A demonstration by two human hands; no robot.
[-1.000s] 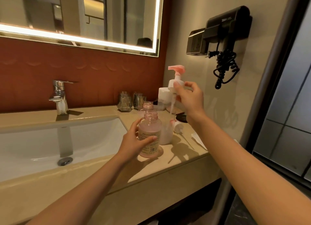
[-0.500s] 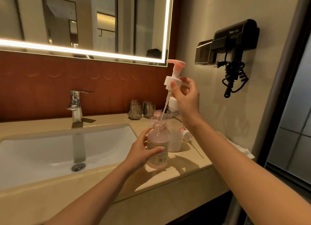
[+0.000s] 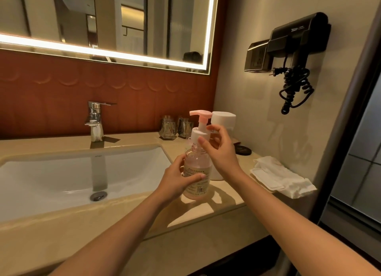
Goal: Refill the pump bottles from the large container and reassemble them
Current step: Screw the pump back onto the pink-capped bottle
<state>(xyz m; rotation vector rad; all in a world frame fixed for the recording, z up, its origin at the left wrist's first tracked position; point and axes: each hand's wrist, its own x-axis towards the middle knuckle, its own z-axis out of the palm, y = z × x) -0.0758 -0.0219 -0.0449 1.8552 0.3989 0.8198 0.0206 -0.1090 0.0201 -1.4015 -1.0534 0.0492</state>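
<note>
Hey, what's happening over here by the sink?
A person is putting a pump bottle back together. The left hand grips the pink bottle, upright on the countertop beside the sink. The right hand pinches the pump head by its white collar, holding it over the bottle's neck; the threads show below it, so it is not yet screwed down. A large white container stands just behind.

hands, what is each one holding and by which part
Left hand grips the pink pump bottle round its body; right hand pinches the pump head by its white collar.
</note>
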